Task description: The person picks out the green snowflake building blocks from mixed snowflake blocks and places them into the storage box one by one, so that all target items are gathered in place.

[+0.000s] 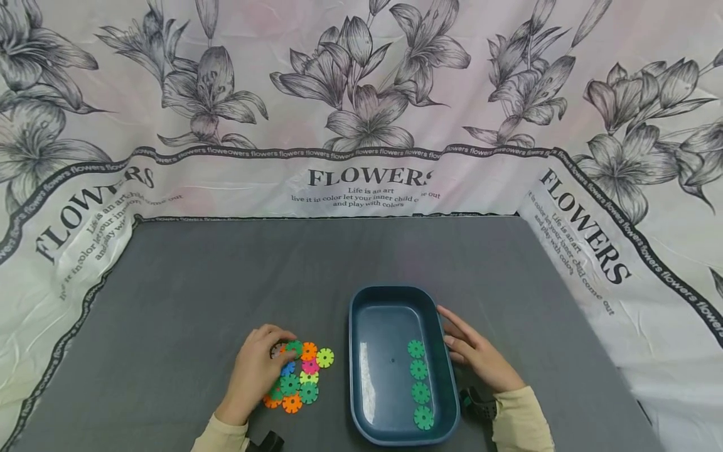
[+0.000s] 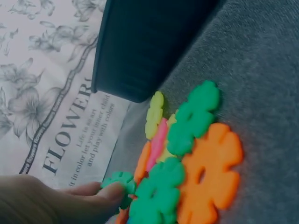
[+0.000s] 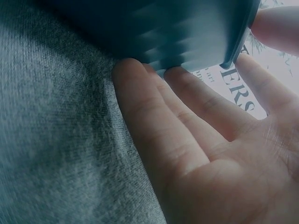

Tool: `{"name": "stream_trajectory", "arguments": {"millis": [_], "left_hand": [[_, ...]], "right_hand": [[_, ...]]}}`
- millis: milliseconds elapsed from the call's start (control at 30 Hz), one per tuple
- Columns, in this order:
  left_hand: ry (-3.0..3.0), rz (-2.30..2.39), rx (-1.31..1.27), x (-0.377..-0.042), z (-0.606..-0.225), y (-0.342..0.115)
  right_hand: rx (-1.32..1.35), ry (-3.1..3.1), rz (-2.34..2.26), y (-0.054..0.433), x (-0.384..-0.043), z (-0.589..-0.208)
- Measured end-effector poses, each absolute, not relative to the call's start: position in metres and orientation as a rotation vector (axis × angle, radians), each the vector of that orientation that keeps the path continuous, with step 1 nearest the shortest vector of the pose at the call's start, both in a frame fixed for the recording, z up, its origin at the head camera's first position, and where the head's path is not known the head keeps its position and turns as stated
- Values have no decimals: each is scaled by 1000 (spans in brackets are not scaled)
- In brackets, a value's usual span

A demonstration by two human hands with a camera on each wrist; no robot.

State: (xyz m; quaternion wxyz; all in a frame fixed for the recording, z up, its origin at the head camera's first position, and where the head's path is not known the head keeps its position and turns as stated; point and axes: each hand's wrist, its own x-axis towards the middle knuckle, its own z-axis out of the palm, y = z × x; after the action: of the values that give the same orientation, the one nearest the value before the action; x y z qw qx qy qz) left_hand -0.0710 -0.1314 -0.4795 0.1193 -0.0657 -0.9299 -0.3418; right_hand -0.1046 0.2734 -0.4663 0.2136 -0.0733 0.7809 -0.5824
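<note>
At the left pile, my left hand (image 1: 254,371) pinches a green flower-shaped plastic disc (image 2: 122,181) between thumb and fingers. Under and beside it lie several more discs, among them an orange one (image 1: 292,403), a pink one (image 1: 310,366), a yellow-green one (image 1: 324,358) and another green one (image 1: 309,393). A blue rectangular tray (image 1: 390,323) stands to the right of the pile. Inside it, several green discs (image 1: 418,369) form a column along the right side. My right hand (image 1: 479,356) rests its extended fingertips against the tray's right outer wall (image 3: 187,32).
A grey cloth (image 1: 237,270) covers the table. Behind it and along the sides hangs white sheeting (image 1: 226,182) printed with flowers and lettering. Dark wrist straps (image 1: 479,405) sit near the cuffs of both pale sleeves.
</note>
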Motion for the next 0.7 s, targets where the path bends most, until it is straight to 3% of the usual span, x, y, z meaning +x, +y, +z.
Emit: {"name": "stream_trajectory", "arguments": {"millis": [200, 433, 700], "left_hand": [[-2679, -1157, -118, -79, -465, -128], [-2698, -1651, -25, -93, -431, -106], [-2804, -1873, -345, -120, -408, -45]], "right_hand": [[-176, 2160, -1616, 271, -105, -464], [-187, 2188, -1591, 270, -108, -466], [-176, 2193, -1597, 273, -104, -467]]}}
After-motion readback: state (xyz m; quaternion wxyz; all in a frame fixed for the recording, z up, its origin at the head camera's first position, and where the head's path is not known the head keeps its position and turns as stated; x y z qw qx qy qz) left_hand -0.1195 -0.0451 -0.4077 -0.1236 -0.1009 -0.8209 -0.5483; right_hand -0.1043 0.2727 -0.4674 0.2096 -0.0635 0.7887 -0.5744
